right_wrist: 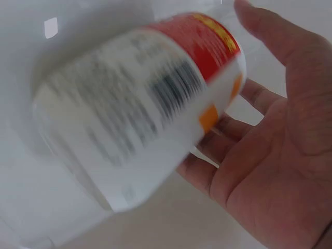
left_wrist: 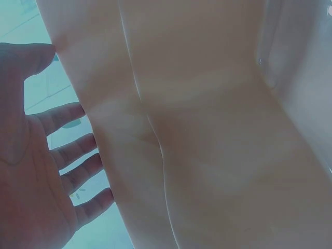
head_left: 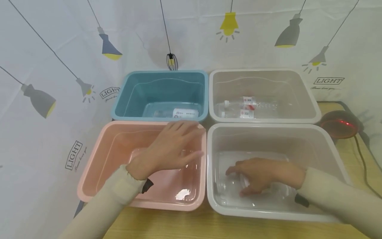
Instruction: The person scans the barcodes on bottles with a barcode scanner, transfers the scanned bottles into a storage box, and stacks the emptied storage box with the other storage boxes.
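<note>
My right hand (head_left: 258, 172) is down inside the near right white bin (head_left: 219, 205), fingers spread and thumb apart. Close by its fingertips lies a white can (right_wrist: 129, 114) with a barcode and a red and yellow band at one end, blurred in the right wrist view. From the head, that can is mostly hidden under the hand. The thumb stands off the can, while the fingers reach past its banded end. Over the pink bin (head_left: 92, 162), my left hand (head_left: 170, 146) has its fingertips at the far rim, holding nothing.
Behind stand a blue bin (head_left: 122, 96) with a white-labelled bottle (head_left: 185, 113) and a beige bin (head_left: 307, 96) holding clear plastic bottles (head_left: 247, 105). A dark device (head_left: 340, 124) with a red light and cable sits at the right on the wooden table (head_left: 167, 224).
</note>
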Demonstrator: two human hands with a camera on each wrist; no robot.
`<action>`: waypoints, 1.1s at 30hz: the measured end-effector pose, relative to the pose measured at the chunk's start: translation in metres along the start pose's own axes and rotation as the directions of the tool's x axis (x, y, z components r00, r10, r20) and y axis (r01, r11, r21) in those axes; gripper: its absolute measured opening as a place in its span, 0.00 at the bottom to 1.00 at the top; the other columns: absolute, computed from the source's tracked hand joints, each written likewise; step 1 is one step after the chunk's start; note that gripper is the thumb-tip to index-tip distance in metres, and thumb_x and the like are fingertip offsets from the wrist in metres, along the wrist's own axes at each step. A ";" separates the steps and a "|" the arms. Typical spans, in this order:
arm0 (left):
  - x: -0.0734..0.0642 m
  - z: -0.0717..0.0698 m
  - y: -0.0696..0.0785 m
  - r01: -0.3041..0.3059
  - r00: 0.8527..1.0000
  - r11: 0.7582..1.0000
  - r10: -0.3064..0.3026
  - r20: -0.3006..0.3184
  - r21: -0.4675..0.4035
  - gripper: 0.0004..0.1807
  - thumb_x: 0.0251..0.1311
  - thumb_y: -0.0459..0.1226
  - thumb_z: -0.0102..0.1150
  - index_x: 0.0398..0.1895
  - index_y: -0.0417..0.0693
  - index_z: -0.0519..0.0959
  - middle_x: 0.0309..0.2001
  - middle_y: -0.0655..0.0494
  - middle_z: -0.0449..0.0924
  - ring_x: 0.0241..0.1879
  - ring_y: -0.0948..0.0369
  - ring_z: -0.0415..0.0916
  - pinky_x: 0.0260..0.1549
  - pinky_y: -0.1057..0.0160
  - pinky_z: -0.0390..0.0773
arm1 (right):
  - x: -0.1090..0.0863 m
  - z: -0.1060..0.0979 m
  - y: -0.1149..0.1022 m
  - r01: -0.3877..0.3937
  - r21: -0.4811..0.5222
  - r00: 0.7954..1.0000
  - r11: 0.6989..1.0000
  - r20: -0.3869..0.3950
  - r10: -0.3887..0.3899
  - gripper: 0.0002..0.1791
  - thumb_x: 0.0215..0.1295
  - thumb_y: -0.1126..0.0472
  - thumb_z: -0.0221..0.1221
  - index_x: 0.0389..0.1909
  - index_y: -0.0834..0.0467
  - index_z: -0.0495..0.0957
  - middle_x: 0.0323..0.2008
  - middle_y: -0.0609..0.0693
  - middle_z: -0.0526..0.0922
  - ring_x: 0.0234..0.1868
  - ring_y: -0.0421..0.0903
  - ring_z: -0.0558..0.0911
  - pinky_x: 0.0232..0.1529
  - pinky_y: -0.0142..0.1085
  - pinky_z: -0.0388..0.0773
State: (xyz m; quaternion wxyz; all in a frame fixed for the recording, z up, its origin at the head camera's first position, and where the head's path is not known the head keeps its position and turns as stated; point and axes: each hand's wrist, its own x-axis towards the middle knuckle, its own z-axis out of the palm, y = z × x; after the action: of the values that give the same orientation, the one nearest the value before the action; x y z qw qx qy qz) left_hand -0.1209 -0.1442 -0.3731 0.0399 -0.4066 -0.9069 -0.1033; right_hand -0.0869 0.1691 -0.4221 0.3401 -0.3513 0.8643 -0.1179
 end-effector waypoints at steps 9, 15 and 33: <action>0.002 -0.002 0.003 -0.005 1.000 1.000 0.005 -0.004 0.004 0.33 0.71 0.59 0.56 0.73 0.57 0.74 0.74 0.52 0.71 0.74 0.49 0.68 0.76 0.45 0.67 | -0.001 0.004 0.003 0.022 -0.027 1.000 0.999 -0.010 -0.022 0.37 0.58 0.44 0.75 0.69 0.45 0.77 0.48 0.43 0.85 0.46 0.42 0.83 0.58 0.51 0.84; 0.003 -0.001 0.003 -0.010 1.000 1.000 0.010 -0.007 0.013 0.32 0.71 0.59 0.56 0.73 0.57 0.74 0.73 0.52 0.72 0.72 0.49 0.69 0.76 0.46 0.67 | -0.003 -0.006 0.002 0.001 -0.061 0.999 0.998 -0.039 -0.003 0.37 0.59 0.46 0.75 0.70 0.45 0.77 0.45 0.44 0.84 0.40 0.39 0.80 0.50 0.47 0.86; 0.001 -0.003 0.003 -0.001 1.000 1.000 0.001 -0.007 0.012 0.32 0.71 0.59 0.56 0.73 0.57 0.74 0.73 0.52 0.72 0.72 0.49 0.69 0.76 0.45 0.68 | -0.002 -0.055 -0.001 0.017 -0.134 0.994 0.991 -0.101 -0.031 0.35 0.62 0.49 0.74 0.71 0.44 0.77 0.50 0.44 0.88 0.45 0.40 0.82 0.56 0.50 0.85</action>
State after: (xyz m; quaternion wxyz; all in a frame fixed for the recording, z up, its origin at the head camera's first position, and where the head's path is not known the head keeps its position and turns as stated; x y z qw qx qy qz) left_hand -0.1192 -0.1426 -0.3700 0.0454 -0.4063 -0.9072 -0.0992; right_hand -0.1217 0.1677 -0.3800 0.2695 -0.3770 0.8823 -0.0820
